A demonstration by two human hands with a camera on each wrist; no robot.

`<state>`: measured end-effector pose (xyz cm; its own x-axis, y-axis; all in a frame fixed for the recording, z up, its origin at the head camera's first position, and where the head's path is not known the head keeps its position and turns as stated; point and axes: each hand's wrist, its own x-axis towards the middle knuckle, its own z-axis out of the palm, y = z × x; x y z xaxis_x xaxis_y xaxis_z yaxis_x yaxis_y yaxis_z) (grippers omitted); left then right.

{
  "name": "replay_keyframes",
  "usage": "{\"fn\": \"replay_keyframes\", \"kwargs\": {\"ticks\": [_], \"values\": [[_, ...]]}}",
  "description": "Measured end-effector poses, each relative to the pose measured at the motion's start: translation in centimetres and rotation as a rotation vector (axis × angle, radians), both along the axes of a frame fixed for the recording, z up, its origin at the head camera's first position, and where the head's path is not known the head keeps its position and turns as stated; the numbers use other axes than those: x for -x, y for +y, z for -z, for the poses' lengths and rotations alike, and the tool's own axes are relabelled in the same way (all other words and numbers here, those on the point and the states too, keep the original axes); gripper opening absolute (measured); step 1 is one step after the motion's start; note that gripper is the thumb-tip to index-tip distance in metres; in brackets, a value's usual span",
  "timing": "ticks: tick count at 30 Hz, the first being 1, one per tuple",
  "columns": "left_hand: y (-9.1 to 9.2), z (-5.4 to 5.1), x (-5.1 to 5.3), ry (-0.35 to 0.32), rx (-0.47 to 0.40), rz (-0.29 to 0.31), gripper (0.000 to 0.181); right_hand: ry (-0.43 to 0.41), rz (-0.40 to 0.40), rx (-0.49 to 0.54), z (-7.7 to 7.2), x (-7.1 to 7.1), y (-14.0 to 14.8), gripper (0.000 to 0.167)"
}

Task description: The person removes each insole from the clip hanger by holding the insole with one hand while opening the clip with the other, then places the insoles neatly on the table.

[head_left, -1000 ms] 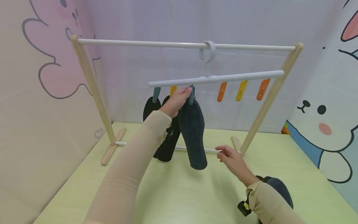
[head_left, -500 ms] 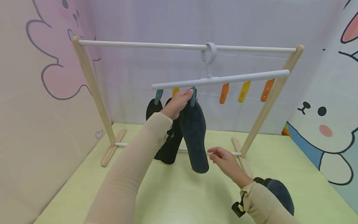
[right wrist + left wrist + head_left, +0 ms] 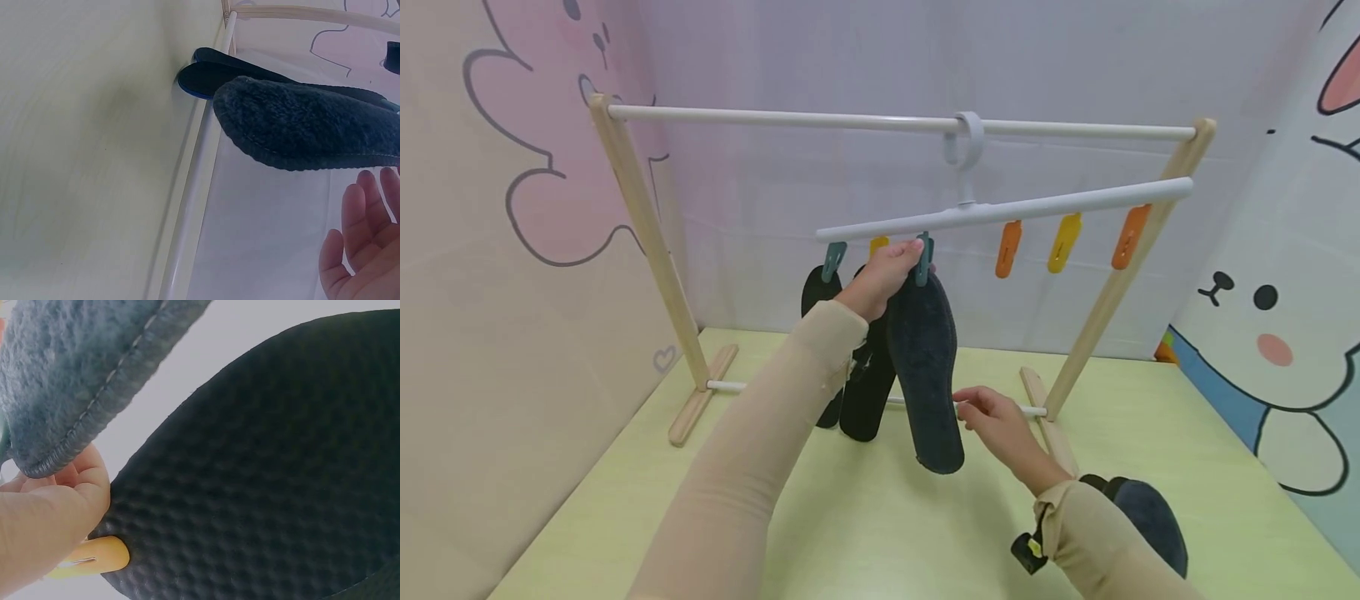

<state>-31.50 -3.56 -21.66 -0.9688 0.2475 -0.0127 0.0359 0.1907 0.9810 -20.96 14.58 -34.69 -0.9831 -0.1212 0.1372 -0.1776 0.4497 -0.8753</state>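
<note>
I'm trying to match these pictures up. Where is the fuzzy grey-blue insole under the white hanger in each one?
Head: fuzzy insole just right of and below centre, below the green clip at the left hand.
Left wrist: upper-left corner.
Right wrist: right of centre, running to the right edge, above the right hand.
Shared landmark: the black insole beside it, seen in all three.

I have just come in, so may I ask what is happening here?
A person's left hand grips the green clip at the top of a dark fuzzy insole, under a tilted white hanger. The right hand, with relaxed fingers, is near the insole's lower part. Two black insoles hang to its left; three clips further right hold nothing. What look like more insoles lie on the table.
</note>
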Motion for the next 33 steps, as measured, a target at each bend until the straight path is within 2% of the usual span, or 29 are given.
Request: {"fn": "replay_keyframes", "kwargs": {"ticks": [5, 17, 25, 33], "values": [[0.0, 0.0, -0.1, -0.006, -0.007, 0.001, 0.044, 0.013, -0.009, 0.003, 0.2, 0.2, -0.7, 0.019], [0.0, -0.1, -0.6, -0.014, -0.034, -0.055, 0.044, 0.028, -0.033, -0.043, 0.4, 0.7, -2.1, 0.018], [1.5, 0.0, -0.7, 0.013, -0.100, -0.101, 0.044, 0.046, -0.013, -0.064, 0.2, 0.9, -1.4, 0.013], [2.2, 0.0, -0.7, 0.018, -0.096, -0.116, 0.043, 0.048, -0.009, -0.011, 0.4, 0.9, -1.2, 0.017]]}}
